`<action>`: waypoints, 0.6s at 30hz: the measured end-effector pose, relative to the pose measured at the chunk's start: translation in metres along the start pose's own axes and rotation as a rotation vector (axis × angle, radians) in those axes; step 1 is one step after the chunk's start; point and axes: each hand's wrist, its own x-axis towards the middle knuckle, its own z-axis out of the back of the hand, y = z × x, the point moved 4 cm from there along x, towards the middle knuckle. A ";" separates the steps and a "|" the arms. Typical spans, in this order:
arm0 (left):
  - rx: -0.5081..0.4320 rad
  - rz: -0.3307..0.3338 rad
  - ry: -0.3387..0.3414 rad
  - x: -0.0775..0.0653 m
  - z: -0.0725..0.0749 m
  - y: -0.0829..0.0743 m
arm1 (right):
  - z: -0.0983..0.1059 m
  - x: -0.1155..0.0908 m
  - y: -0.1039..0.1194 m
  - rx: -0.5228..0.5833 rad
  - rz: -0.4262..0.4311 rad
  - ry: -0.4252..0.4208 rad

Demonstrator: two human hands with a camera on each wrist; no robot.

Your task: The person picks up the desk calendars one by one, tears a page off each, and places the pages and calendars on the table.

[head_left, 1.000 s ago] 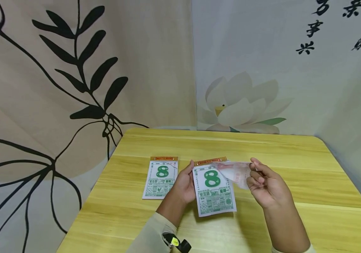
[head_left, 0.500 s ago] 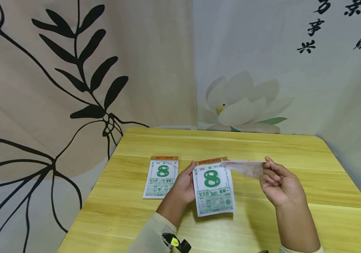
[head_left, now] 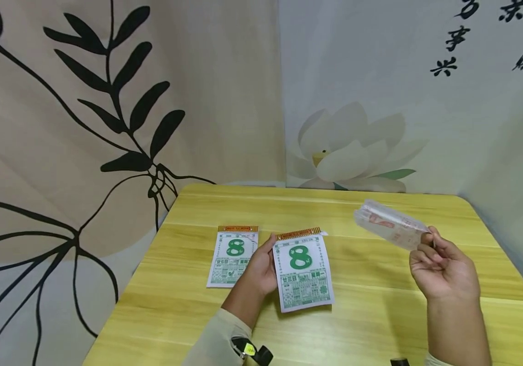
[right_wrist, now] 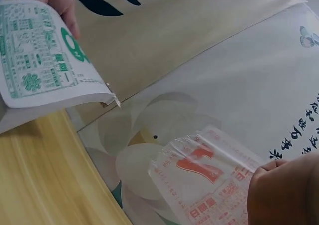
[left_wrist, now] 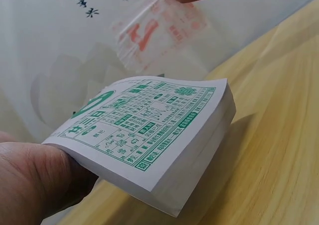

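Right hand over at lower right has its fingers curled in, pinching one thin see-through page with a red 7 on it, while the left hand at lower center grips the left edge of a calendar pad with a big green 8, well apart from that page. Just left of that, a second pad with its own 8 lies flat on the yellowish wood table, and behind everything hangs a backdrop with a pale lotus right of center.
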 end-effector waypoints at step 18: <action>0.058 0.057 0.045 0.018 -0.024 0.023 | 0.006 -0.005 0.018 -0.156 0.082 -0.058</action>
